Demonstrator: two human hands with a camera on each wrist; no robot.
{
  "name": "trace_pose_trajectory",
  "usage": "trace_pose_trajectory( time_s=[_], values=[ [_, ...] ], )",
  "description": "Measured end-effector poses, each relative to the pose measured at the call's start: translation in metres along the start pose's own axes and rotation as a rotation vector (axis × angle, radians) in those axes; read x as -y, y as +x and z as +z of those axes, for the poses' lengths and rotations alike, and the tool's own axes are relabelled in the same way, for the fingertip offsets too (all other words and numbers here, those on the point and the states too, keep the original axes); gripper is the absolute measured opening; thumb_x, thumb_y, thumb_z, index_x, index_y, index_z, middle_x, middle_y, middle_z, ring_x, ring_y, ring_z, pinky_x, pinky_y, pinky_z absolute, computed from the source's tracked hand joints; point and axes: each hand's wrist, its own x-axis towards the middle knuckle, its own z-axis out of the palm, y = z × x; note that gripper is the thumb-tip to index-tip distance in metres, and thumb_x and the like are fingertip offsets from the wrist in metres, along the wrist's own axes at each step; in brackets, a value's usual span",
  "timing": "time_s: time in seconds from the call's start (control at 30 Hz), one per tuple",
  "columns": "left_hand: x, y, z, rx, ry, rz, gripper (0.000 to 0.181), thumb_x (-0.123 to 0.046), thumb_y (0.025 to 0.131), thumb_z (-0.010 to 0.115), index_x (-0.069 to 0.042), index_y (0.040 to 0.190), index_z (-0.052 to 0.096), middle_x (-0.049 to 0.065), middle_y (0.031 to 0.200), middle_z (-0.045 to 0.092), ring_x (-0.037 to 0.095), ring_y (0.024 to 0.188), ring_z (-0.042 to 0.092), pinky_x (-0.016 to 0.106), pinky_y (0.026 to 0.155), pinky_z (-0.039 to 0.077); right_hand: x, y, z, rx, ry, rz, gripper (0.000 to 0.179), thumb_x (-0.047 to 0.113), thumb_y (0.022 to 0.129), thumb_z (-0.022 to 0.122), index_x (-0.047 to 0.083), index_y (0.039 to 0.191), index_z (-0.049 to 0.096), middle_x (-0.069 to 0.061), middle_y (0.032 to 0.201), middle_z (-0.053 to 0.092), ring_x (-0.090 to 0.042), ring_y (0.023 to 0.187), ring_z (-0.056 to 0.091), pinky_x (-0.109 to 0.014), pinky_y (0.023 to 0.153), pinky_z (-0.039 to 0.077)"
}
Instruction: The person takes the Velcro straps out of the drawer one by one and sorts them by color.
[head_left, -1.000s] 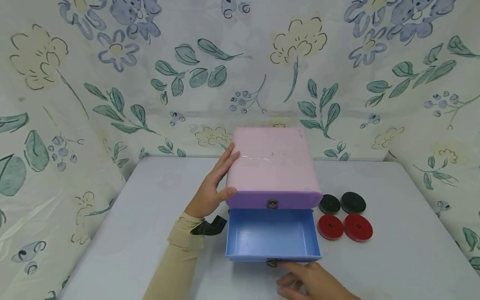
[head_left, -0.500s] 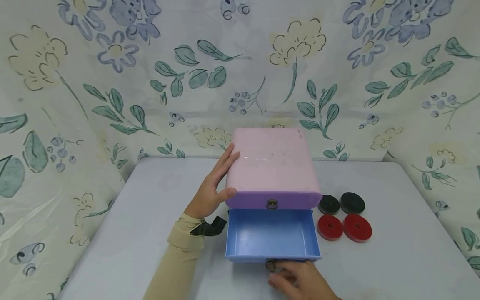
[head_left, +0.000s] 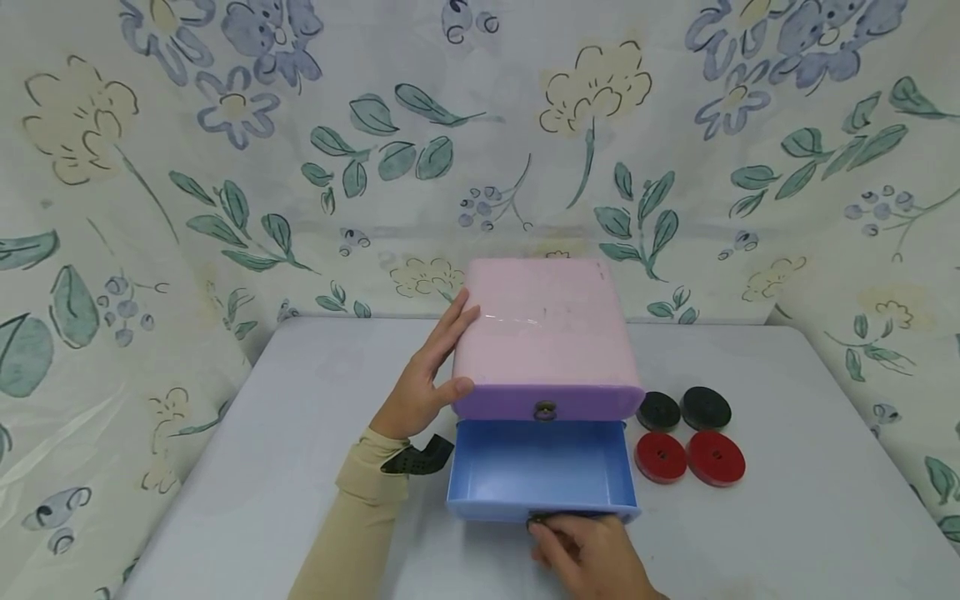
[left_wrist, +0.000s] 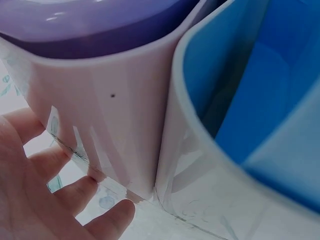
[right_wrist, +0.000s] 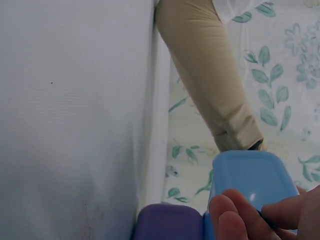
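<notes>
**Blue drawer (head_left: 543, 467) is pinched at its knob (head_left: 534, 520), and pink box (head_left: 547, 325) is touched from the left**

The back and both sides of the scene are bounded by a flowered cloth (head_left: 480, 125). Just in front of it lies the far edge of the white table (head_left: 795, 517), partly hidden by the box. A wide stretch of white surface is seen to the left of the box, and another one to the right, beyond the discs. In front of the drawer, only a shallower strip is shown.

The box is placed near the far edge. Below its purple front (head_left: 495, 404), the drawer is drawn out toward the person, so its front wall is well apart from the box.

Against the left side of the box, the left hand (head_left: 416, 387) is laid with straight fingers, its thumb near the front corner. By the right hand (head_left: 596, 554), found just before the drawer, the knob is held between thumb and fingers. The hands are well apart.

At the right, two red discs (head_left: 716, 458) and two black discs (head_left: 707, 408) are grouped. The nearest black one is partly covered by the box corner; whether it is touched cannot be told.
</notes>
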Motion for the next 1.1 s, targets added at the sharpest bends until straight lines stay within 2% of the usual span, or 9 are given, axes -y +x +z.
trace_pose_trajectory(
  time_s=[0.3, 0.77, 0.97, 1.1],
  values=[
    [-0.001, 0.000, 0.000, -0.001, 0.004, 0.000, 0.091, -0.071, 0.092, 0.052, -0.013, 0.159, 0.030, 0.000, 0.169, 0.007, 0.022, 0.154, 0.007, 0.060, 0.118, 0.020, -0.001, 0.006, -0.004, -0.042, -0.013, -0.041, 0.018, 0.014, 0.097, 0.068, 0.006, 0.083, 0.074, 0.012, 0.068, 0.070, 0.007, 0.062, 0.062, -0.020, 0.056, 0.055],
    [-0.002, -0.001, 0.000, 0.002, -0.006, -0.009, 0.090, -0.070, 0.093, 0.052, -0.014, 0.160, 0.030, 0.000, 0.169, 0.006, 0.022, 0.154, 0.007, 0.060, 0.118, 0.020, -0.002, 0.018, -0.009, -0.043, 0.018, 0.010, 0.021, 0.018, 0.100, 0.065, 0.006, 0.085, 0.074, 0.010, 0.071, 0.070, 0.001, 0.062, 0.063, -0.021, 0.055, 0.055],
    [-0.003, 0.000, 0.000, 0.003, -0.007, -0.013, 0.090, -0.070, 0.092, 0.052, -0.014, 0.160, 0.030, -0.001, 0.169, 0.006, 0.022, 0.154, 0.007, 0.059, 0.118, 0.019, -0.006, 0.024, -0.011, -0.042, 0.041, 0.064, 0.021, 0.018, 0.100, 0.065, 0.002, 0.091, 0.074, 0.007, 0.076, 0.073, -0.001, 0.067, 0.068, -0.020, 0.062, 0.057],
    [-0.003, 0.000, 0.000, 0.005, -0.010, -0.019, 0.090, -0.070, 0.092, 0.052, -0.014, 0.160, 0.030, -0.001, 0.169, 0.006, 0.021, 0.154, 0.007, 0.059, 0.119, 0.019, -0.008, 0.028, -0.011, -0.062, 0.025, 0.060, 0.019, 0.018, 0.099, 0.065, 0.003, 0.091, 0.074, 0.007, 0.075, 0.073, -0.001, 0.067, 0.067, -0.020, 0.062, 0.057]
  ],
)
